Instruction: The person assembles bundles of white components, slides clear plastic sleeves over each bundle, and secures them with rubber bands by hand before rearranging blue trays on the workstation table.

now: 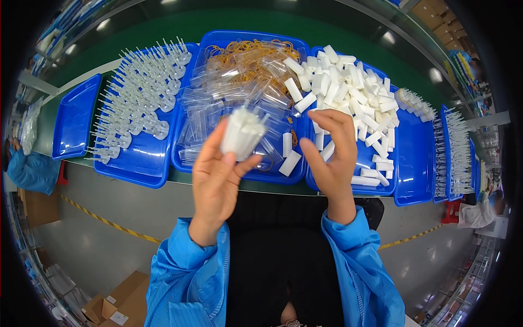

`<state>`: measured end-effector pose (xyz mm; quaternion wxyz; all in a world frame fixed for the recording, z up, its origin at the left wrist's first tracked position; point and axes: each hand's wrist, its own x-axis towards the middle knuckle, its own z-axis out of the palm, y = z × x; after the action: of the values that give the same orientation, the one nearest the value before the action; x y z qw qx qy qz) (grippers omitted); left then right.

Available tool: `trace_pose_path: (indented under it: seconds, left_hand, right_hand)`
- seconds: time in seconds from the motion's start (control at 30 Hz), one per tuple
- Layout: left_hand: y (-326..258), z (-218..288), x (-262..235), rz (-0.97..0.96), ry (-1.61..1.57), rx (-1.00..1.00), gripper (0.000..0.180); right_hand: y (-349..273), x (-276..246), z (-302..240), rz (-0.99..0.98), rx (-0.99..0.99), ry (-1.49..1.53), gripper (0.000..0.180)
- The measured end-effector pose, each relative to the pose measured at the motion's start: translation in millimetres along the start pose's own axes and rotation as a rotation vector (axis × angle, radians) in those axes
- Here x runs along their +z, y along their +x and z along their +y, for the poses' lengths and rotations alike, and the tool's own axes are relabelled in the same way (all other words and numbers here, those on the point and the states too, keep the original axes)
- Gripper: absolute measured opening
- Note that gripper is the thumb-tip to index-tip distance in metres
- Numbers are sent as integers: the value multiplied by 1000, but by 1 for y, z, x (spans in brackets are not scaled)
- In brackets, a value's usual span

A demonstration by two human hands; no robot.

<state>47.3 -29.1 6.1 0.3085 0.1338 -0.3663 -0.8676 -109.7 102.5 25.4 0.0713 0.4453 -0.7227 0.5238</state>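
My left hand (pixel 214 174) is closed around a bundle of white block-shaped pieces (pixel 242 132), raised over the middle blue tray. Thin pale tips stick up from the bundle, which is blurred by motion. My right hand (pixel 335 155) is open and empty, fingers apart, over the near left part of a blue tray (pixel 310 177) heaped with loose white blocks (pixel 348 90). Under the bundle, the middle blue tray (pixel 185 158) holds clear plastic sleeves (pixel 199 111) and a pile of yellow-brown rubber bands (pixel 253 54). A few white blocks (pixel 290 162) lie at its right side.
To the left stand a blue tray (pixel 144 174) with rows of white stemmed pieces (pixel 139 92) and another blue tray (pixel 79 120). On the right, a blue tray (pixel 417 174) sits before more stemmed pieces (pixel 455 147). Other people (pixel 32 169) are at both sides.
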Motion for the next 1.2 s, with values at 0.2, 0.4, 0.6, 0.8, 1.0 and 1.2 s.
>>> trace_pose_path:
  seconds: [0.2, 0.4, 0.6, 0.8, 1.0, 1.2]
  left_hand:
    - [4, 17, -8, 81, -31, 49, 50]
    - [1, 10, -12, 68, 31, 53, 50]
    - [-3, 12, -15, 40, 83, 106, 48]
    - [-3, 7, -14, -22, 38, 39, 47]
    - [-1, 3, -11, -55, 40, -5, 47]
    - [-2, 0, -11, -87, 36, -36, 44]
  right_hand:
    - [-9, 17, 11, -125, -39, -148, 23]
    - [-12, 40, -4, -322, 14, -426, 24]
    - [-10, 25, 10, -237, 34, -132, 25]
    - [-11, 15, 4, -122, 185, 427, 25]
    - [-11, 1, -8, -35, 185, 608, 25]
    - [-1, -10, -25, -46, 108, 598, 24]
